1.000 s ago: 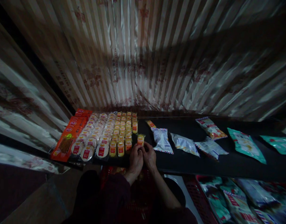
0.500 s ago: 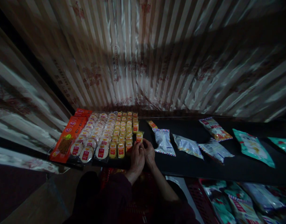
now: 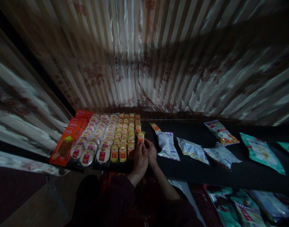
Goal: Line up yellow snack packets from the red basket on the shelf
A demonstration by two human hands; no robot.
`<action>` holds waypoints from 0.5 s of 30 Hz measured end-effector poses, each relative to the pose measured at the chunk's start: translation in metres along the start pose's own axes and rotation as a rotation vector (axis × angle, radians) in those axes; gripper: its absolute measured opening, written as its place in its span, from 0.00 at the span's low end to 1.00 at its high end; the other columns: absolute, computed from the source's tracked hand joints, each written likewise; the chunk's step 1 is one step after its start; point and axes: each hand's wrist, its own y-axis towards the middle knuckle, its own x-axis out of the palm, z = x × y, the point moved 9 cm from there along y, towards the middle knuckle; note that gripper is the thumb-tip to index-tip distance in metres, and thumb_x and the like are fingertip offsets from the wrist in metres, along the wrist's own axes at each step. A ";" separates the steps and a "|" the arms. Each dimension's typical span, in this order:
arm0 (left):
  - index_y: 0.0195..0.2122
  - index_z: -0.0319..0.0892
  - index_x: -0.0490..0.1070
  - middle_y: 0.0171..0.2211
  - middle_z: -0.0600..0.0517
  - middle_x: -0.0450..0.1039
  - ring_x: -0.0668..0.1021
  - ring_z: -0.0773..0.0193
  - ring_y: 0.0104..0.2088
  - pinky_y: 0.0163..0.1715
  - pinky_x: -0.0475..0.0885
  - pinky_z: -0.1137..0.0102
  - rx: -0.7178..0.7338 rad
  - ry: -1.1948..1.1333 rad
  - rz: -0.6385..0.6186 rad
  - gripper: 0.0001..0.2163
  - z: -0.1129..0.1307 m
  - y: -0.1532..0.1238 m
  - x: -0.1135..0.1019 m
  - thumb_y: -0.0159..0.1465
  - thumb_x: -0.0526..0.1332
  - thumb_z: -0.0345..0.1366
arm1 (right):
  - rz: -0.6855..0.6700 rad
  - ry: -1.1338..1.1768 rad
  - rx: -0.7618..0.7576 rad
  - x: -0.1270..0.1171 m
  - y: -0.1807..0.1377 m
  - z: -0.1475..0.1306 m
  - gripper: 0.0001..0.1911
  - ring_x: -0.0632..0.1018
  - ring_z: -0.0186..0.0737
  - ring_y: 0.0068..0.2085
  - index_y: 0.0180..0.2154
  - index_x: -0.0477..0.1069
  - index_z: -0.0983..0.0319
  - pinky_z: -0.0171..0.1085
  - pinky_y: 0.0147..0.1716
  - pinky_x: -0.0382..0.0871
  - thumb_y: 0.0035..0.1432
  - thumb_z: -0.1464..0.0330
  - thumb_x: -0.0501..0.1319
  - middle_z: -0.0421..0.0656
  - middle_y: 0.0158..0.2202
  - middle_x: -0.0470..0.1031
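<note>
In front of me, my left hand (image 3: 140, 161) is closed around the lower end of a small yellow wrapped snack (image 3: 141, 137) with a red-and-white label. My right hand (image 3: 150, 152) presses against the left, its fingers curled at the same snack; its fingertips are partly hidden. The snack stands upright at the right edge of several rows of matching yellow wrapped snacks (image 3: 122, 153). Left of these lie rows of round pale wrapped crackers (image 3: 103, 154), then orange snack packets (image 3: 64, 146).
On the black shelf (image 3: 189, 173), to the right, lie a small orange-yellow packet (image 3: 155, 127), a silvery bag (image 3: 167, 145), more crinkled bags (image 3: 193, 150) and a teal bag (image 3: 262, 153). Below stands a red basket (image 3: 202, 203) of bags. A striped, draped sheet (image 3: 135, 63) rises behind.
My view has shifted slightly, so the bags on the right appear farther right. Both hands stay together at the snack, which looks a little more upright and further out of the fingers.
</note>
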 end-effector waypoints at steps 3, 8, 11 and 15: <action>0.54 0.36 0.69 0.57 0.43 0.67 0.67 0.59 0.59 0.62 0.57 0.65 0.005 -0.001 0.018 0.21 0.000 0.002 0.001 0.58 0.51 0.28 | -0.013 -0.004 -0.005 0.001 0.003 -0.002 0.23 0.77 0.45 0.40 0.43 0.75 0.63 0.42 0.41 0.71 0.50 0.58 0.56 0.50 0.40 0.76; 0.52 0.39 0.70 0.56 0.46 0.69 0.69 0.59 0.58 0.62 0.58 0.64 0.020 -0.011 0.037 0.20 -0.004 0.010 0.002 0.59 0.52 0.28 | -0.031 0.008 -0.001 0.003 0.006 -0.007 0.23 0.77 0.45 0.39 0.44 0.75 0.62 0.42 0.40 0.72 0.50 0.57 0.56 0.49 0.40 0.77; 0.52 0.40 0.70 0.56 0.46 0.68 0.69 0.58 0.58 0.62 0.59 0.65 0.030 -0.012 0.026 0.20 -0.007 0.014 0.003 0.59 0.52 0.29 | -0.034 0.042 0.015 0.004 0.008 -0.006 0.22 0.77 0.45 0.40 0.43 0.76 0.62 0.42 0.40 0.72 0.50 0.57 0.57 0.48 0.40 0.77; 0.54 0.39 0.68 0.58 0.46 0.66 0.67 0.60 0.60 0.63 0.57 0.65 0.038 -0.005 0.022 0.21 -0.007 0.015 0.005 0.59 0.52 0.29 | -0.042 0.095 0.046 0.004 0.012 -0.002 0.21 0.77 0.45 0.40 0.43 0.75 0.61 0.43 0.42 0.72 0.49 0.58 0.58 0.48 0.42 0.77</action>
